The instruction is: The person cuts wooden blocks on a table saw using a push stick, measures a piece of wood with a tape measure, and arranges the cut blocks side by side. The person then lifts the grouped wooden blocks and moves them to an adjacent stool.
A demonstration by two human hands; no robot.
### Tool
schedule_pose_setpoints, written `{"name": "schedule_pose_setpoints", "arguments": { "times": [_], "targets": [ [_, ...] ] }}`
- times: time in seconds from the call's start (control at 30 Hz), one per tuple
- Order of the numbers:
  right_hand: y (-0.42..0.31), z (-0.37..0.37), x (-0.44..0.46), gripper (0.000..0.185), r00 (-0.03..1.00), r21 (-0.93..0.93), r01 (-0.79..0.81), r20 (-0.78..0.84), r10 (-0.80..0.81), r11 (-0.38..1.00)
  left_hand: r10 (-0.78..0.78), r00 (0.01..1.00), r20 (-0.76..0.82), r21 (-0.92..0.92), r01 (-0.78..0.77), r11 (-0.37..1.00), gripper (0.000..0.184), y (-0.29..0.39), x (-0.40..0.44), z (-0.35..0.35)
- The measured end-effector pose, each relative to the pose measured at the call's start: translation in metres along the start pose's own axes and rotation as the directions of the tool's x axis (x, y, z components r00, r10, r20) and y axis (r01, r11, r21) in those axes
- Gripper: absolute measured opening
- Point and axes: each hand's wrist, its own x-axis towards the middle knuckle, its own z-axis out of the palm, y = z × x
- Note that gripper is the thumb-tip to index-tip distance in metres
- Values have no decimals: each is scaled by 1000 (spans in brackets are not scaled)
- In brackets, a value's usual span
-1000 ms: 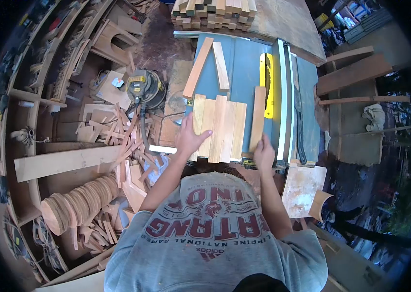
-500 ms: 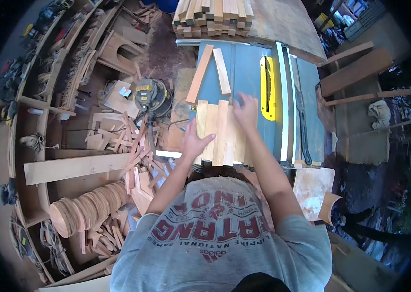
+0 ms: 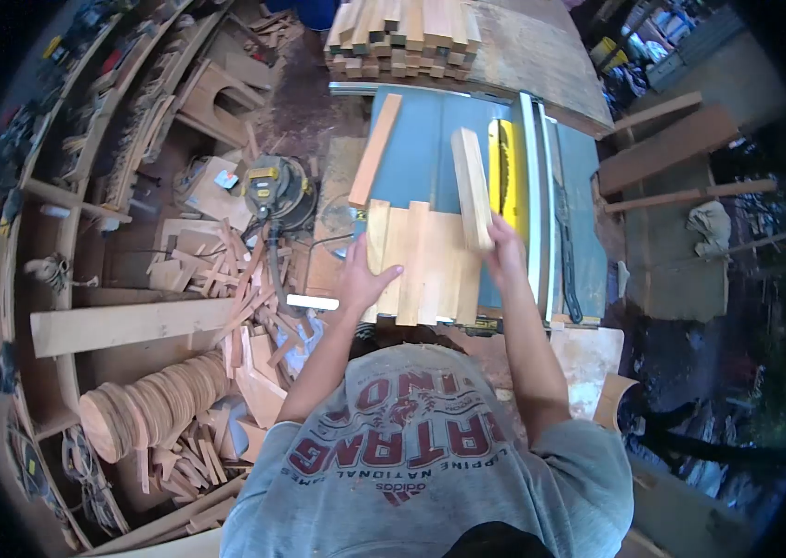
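Observation:
Several pale wood strips [image 3: 421, 270] lie side by side on the near part of a blue table saw top [image 3: 430, 139], their ends uneven. My left hand [image 3: 365, 277] rests against the left edge of this row, thumb spread over the top of the strips. In my right hand [image 3: 506, 249] is another wood strip [image 3: 470, 181], gripped at its near end and raised with its far end pointing away from me. It is just left of the yellow blade insert [image 3: 507, 200]. One reddish wood strip [image 3: 376, 149] lies at a slant on the left of the saw top.
The saw's fence [image 3: 534, 205] runs along the right of the blade, with a black push stick [image 3: 566, 251] beyond it. Stacked wood blocks [image 3: 402, 42] stand behind the saw. To the left are a black-and-yellow power tool [image 3: 278, 191], offcuts [image 3: 202, 265] and stacked round wood discs [image 3: 156, 395].
My right hand has picked up the paler of the two loose strips from the saw top and brought it rightward. My left hand stays on the row of strips.

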Motion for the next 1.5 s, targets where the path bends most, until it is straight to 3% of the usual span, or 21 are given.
{"name": "schedule_pose_setpoints", "arguments": {
  "times": [0.07,0.2,0.27,0.33,0.37,0.4,0.43,0.53,0.67,0.8,0.87,0.97,1.03,1.1,1.13,1.2,1.23,1.33,1.4,1.47,1.5],
  "targets": [
    [0,-37,-56,45,993,132,-109,-29,114,985,55,998,-10,-3,-55,998,108,-5,-2,6],
    [42,-85,-114,48,980,249,-35,-183,82,968,49,999,-11,-38,-49,998,105,0,1,2],
    [61,-79,-126,49,949,-74,92,-295,-110,993,31,999,37,-42,-29,999,105,4,-1,2],
    [92,-89,-118,51,919,-154,113,-360,-162,982,46,999,-17,-30,-47,998,103,3,-1,1],
    [103,-95,-115,52,909,-606,46,-304,-284,794,56,998,-7,-21,-56,998,103,3,-1,1],
    [104,-92,-115,54,911,-911,-33,-196,-362,412,49,999,-12,-13,-49,999,103,5,-2,0],
    [110,-84,-115,54,844,-972,9,-119,-523,236,42,999,-21,-6,-42,999,103,7,-1,1],
    [93,-74,-111,50,902,-919,-10,-178,-392,394,24,1000,-9,-34,-25,999,102,14,-4,-3],
    [92,-83,-102,49,897,-911,86,-105,-429,403,58,995,-76,-24,-60,998,101,6,-2,-2],
    [66,-79,-104,50,987,-849,22,-66,-146,528,-9,1000,1,2,9,1000,99,9,1,-20],
    [74,-82,-87,47,888,-975,199,136,-438,100,-37,999,-5,-17,37,999,99,10,2,-27],
    [56,1,-25,51,797,-881,393,184,-575,263,49,998,-33,52,-47,998,103,2,2,-23],
    [70,74,34,65,803,-849,463,281,-526,254,26,999,-25,20,-26,999,104,1,1,-24],
    [85,154,73,92,854,-861,383,190,-484,336,-7,1000,4,20,7,1000,107,0,2,-25],
    [83,185,80,92,846,-853,394,191,-498,343,7,1000,-6,31,-7,999,107,2,2,-25],
    [74,232,91,116,970,-958,104,38,-240,269,-31,999,26,114,28,993,108,3,3,-28],
    [87,237,107,122,968,-957,84,11,-252,279,0,1000,-13,124,1,992,107,3,2,-27],
    [111,231,162,120,988,-947,-14,-63,-144,321,14,1000,20,56,-15,998,106,-3,3,-28],
    [117,214,194,103,983,-913,-40,-110,-149,405,6,1000,-1,20,-6,1000,108,-15,3,-18],
    [88,183,191,68,991,-380,-39,104,84,924,2,1000,1,-11,-2,1000,110,-19,4,-18],
    [68,161,172,68,993,-393,-44,85,84,918,78,993,-83,-93,-86,992,100,-25,5,-12]
  ]
}}
